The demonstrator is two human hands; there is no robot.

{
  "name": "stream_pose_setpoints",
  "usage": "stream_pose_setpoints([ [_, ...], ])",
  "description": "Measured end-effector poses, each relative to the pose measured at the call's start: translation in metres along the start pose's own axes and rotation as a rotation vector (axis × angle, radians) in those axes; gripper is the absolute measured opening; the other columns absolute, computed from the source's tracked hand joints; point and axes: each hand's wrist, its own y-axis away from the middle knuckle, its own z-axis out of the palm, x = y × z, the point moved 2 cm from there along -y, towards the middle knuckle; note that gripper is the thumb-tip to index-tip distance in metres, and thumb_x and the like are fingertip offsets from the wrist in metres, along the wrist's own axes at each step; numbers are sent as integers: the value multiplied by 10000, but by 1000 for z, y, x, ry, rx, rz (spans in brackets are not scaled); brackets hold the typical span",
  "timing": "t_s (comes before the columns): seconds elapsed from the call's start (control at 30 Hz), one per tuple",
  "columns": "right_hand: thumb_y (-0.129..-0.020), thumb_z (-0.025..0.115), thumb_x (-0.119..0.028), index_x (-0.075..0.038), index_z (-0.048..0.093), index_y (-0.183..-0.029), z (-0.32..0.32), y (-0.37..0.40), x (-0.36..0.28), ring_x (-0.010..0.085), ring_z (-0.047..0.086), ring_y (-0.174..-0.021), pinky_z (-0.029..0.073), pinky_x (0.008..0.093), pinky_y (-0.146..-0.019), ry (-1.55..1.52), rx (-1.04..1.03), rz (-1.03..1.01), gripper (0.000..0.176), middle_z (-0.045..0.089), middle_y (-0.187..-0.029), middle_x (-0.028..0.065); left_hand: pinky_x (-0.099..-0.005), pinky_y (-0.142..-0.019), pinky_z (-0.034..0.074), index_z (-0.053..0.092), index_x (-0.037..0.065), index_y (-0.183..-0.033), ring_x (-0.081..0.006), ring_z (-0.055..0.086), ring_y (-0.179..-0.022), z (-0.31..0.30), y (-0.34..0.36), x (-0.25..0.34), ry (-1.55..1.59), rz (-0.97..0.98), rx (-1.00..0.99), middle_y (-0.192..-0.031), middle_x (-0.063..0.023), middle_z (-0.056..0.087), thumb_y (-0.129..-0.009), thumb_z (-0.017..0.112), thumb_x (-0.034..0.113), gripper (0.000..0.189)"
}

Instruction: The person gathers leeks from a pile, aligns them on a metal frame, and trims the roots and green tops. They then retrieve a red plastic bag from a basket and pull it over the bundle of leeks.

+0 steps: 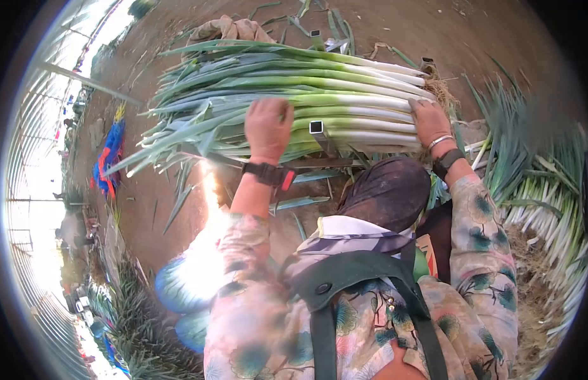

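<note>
A thick row of long green onions (351,98) lies across a metal rack in front of me, leaves to the left and white stalks with roots to the right. My left hand (268,130) lies over the near stalks where the green leaves begin, fingers curled and slightly blurred. At the white end my right hand (431,123) grips the near stalks close to the roots. Square metal posts (316,128) of the rack stick up on the near and far sides. The fingertips of both hands are partly hidden.
A large pile of green onions (547,196) lies on the right. More leafy onions (145,316) are at lower left. A blue and red bundle (108,158) lies on the dirt floor (142,215). Beyond the rack are a brown cloth (231,28) and loose leaves.
</note>
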Motion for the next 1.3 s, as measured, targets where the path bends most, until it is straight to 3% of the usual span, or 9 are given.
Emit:
stream_pose_setpoints([
  [0.03, -869, 489, -95, -135, 640, -1142, -2, 2, -1, 329, 613, -931, 503, 406, -824, 6, -24, 14, 314, 653, -996, 115, -393, -788, 474, 667, 97, -938, -244, 625, -846, 2, -2, 13, -80, 264, 128, -917, -60, 672, -816, 695, 261, 207],
  [0.1, -871, 492, -100, -133, 638, -1150, -10, 4, -3, 333, 612, -929, 502, 410, -827, 13, -56, 42, 317, 651, -1004, 114, -411, -912, 413, 670, 139, -971, -252, 583, -993, 22, -13, 18, -27, 291, 98, -1003, -40, 656, -760, 707, 249, 241],
  [0.4, -922, 511, -351, -19, 533, -1293, 5, 14, -13, 365, 466, -1227, 313, 447, -1080, -73, -63, 192, 499, 542, -1295, 194, -404, -907, 400, 687, 184, -885, -226, 584, -987, 64, -8, 8, 111, 86, -184, -952, -7, 643, -763, 700, 267, 148],
  [0.47, -938, 466, -470, -10, 434, -1389, 20, 18, -17, 322, 310, -1385, 167, 455, -1164, 43, -103, 220, 645, 402, -1460, 172, -404, -903, 402, 687, 186, -883, -230, 579, -989, 72, -10, 3, 151, 105, -111, -937, -7, 640, -758, 704, 260, 146],
  [0.63, -944, 438, -511, -34, 351, -1443, 35, 14, -15, 305, 246, -1416, 120, 452, -1179, 162, -102, 239, 696, 343, -1499, 152, -405, -896, 408, 682, 173, -871, -258, 542, -1042, 73, -18, 4, 158, 84, -93, -1010, -18, 612, -725, 733, 221, 163],
  [0.8, -942, 437, -528, -44, 356, -1443, 29, 15, -17, 316, 258, -1410, 140, 457, -1173, 180, -130, 265, 701, 343, -1501, 145, -443, -918, 408, 633, 157, -1104, -323, 520, -1025, 36, 16, 22, 226, 135, 115, -1034, -89, 580, -738, 727, 159, 378],
  [1.03, -941, 442, -527, -27, 374, -1428, 34, 15, -12, 347, 291, -1387, 175, 471, -1157, 149, -115, 257, 701, 370, -1483, 157, -406, -823, 456, 483, 16, -1301, -283, 557, -901, -9, 100, -50, 386, -501, 402, -1021, -120, 572, -853, 682, 228, 533],
  [1.17, -937, 452, -522, -28, 378, -1425, 32, 17, -13, 346, 298, -1383, 180, 468, -1153, 156, -117, 280, 699, 376, -1481, 158, -429, -889, 420, 467, -48, -1282, -309, 548, -965, -42, 65, -99, -135, -316, 555, -1092, -177, 567, -881, 653, 283, 553],
  [1.3, -926, 467, -519, -28, 376, -1426, 25, 18, -15, 335, 288, -1395, 164, 474, -1158, 112, -100, 293, 707, 366, -1490, 156, -488, -941, 404, 544, -18, -1133, -383, 538, -1040, -5, 28, -127, -424, -472, 148, -1132, -227, 573, -901, 553, 340, 426],
])
